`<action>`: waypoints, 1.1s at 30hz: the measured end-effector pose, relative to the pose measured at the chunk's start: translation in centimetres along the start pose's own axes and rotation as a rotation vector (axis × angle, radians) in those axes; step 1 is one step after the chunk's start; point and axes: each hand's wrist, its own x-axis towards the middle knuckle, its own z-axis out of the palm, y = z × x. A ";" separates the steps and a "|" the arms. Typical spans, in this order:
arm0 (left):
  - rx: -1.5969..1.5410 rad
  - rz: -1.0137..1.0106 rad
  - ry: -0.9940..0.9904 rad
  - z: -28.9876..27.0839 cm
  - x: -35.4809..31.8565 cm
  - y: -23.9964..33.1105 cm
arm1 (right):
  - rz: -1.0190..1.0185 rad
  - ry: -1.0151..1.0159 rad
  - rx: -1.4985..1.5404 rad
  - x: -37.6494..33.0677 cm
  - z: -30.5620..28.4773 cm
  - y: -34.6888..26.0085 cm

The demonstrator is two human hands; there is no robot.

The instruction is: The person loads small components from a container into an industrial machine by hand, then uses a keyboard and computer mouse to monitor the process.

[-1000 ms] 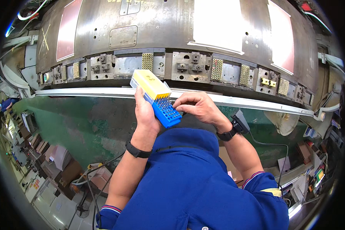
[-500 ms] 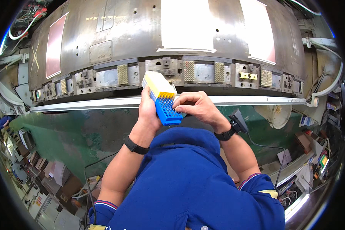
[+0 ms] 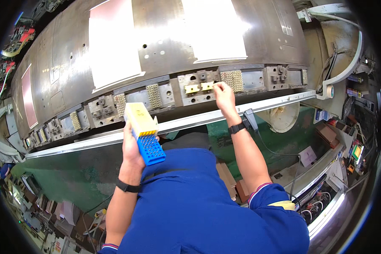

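In my left hand [image 3: 132, 149] I hold a blue rack with rows of round holes [image 3: 150, 149]. A pale yellow cover [image 3: 140, 117] sits over its far part, and my fingers wrap round its left side and underside. My right hand [image 3: 226, 101] is stretched out over the machine's front edge, its fingertips pinched together. Whatever they hold, if anything, is too small to make out. Just left of those fingertips are two small yellow blocks [image 3: 192, 89] on a metal plate [image 3: 184, 100] with dark holes.
The large metal machine bed [image 3: 163, 38] bears bright white sheets [image 3: 114, 46]. Studded pads [image 3: 154, 95] line its front edge. A pale rail [image 3: 186, 121] runs between me and the bed. Cartons [image 3: 328, 134] stand at right, and a cable [image 3: 279, 153] hangs from my right wrist device.
My right hand has left the blue rack and reached forward and right to the yellow blocks. The rack, still in my left hand, sits lower and further left in view; the view has shifted right.
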 end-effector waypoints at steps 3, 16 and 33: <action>-0.003 0.039 0.042 1.3 -0.5 -0.7 | 0.018 0.099 0.234 3.2 -3.4 1.6; -0.003 0.079 0.130 2.9 -1.2 -3.2 | -0.617 0.068 -0.306 7.2 -5.3 3.2; -0.042 0.091 0.049 2.1 -1.7 -3.7 | -0.549 -0.080 -0.370 8.9 -7.3 2.5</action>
